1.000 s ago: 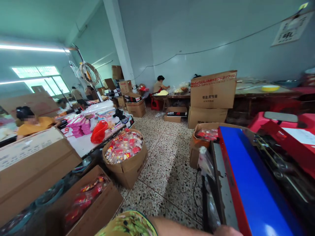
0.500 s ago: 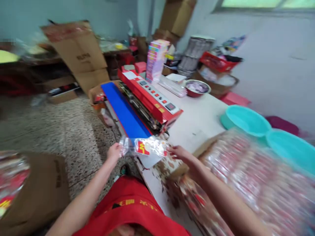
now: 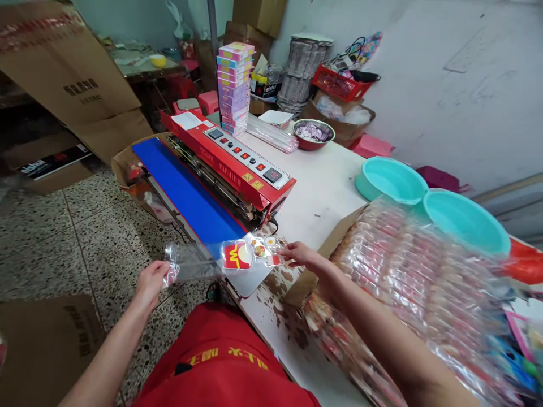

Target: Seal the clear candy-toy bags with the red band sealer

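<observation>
I hold a clear plastic packet [image 3: 220, 260] with small red and yellow toys inside, stretched level between both hands. My left hand [image 3: 153, 282] pinches its empty left end. My right hand [image 3: 301, 257] pinches the right end, where the toys sit. The packet hangs just in front of the near end of the blue belt [image 3: 186, 192] of a red sealing machine [image 3: 233, 158] on the white table [image 3: 326, 192]. To my right, an open carton [image 3: 331, 254] is heaped with several similar clear packets [image 3: 416, 282].
Two teal basins [image 3: 428, 203] stand on the table's right side. A metal bowl [image 3: 313, 134] and a tall stack of coloured boxes [image 3: 233, 85] stand behind the machine. Large cartons [image 3: 72, 90] stand at far left, another carton [image 3: 42, 345] on the speckled floor beside me.
The view swung from the workshop floor round to the machine table. Since half a second ago, my left hand has drawn the packet's end further left and down, stretching it out.
</observation>
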Demonstrator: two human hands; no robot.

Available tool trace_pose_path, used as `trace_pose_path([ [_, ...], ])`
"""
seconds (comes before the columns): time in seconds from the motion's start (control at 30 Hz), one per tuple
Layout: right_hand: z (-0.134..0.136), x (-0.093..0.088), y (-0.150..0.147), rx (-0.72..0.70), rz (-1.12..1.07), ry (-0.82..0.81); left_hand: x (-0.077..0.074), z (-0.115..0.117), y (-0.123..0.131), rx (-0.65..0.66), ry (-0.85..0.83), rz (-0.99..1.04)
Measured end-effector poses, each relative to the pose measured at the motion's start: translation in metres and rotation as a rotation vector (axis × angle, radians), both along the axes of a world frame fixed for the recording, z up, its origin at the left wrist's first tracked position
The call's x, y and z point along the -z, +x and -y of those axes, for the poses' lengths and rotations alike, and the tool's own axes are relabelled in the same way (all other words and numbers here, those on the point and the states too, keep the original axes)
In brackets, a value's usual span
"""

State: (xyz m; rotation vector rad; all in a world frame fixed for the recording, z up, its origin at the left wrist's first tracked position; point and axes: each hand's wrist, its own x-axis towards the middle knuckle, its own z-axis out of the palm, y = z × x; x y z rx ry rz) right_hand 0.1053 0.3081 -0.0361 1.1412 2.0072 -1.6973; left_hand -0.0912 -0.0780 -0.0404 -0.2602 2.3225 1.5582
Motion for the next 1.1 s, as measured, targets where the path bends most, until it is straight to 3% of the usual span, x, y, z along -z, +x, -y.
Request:
trace_pose_path([
  [0.07,0.000,-0.002,0.001,-0.050,0.005,0.084,-0.008,-0.002,0.002,0.076,-0.210,-0.167],
  [0.17,0.005,-0.011,0.003,-0.097,-0.087,0.488,-0.027,-0.024,0.015,0.304,-0.545,-0.625],
  [0.27,0.018,-0.021,-0.001,-0.248,-0.382,0.898,-0.041,-0.067,0.035,0.740,-0.578,-0.892],
  [0.33,0.030,-0.024,-0.010,-0.431,-0.531,0.981,-0.041,-0.100,0.047,1.000,-0.558,-0.910],
  [0.4,0.040,-0.023,-0.021,-0.561,-0.571,0.984,-0.037,-0.125,0.055,1.135,-0.558,-0.859],
  [0.53,0.046,-0.018,-0.032,-0.575,-0.611,0.934,-0.028,-0.143,0.060,1.168,-0.548,-0.759],
  [0.73,0.017,-0.031,-0.008,-0.408,-0.545,0.771,-0.026,-0.126,0.060,1.165,-0.552,-0.781],
  [0.93,0.015,-0.029,0.000,-0.542,-0.349,0.867,-0.027,-0.124,0.061,1.161,-0.575,-0.769],
  [1.1,0.023,-0.025,-0.009,-0.497,-0.304,0.860,-0.026,-0.123,0.063,1.160,-0.591,-0.744],
])
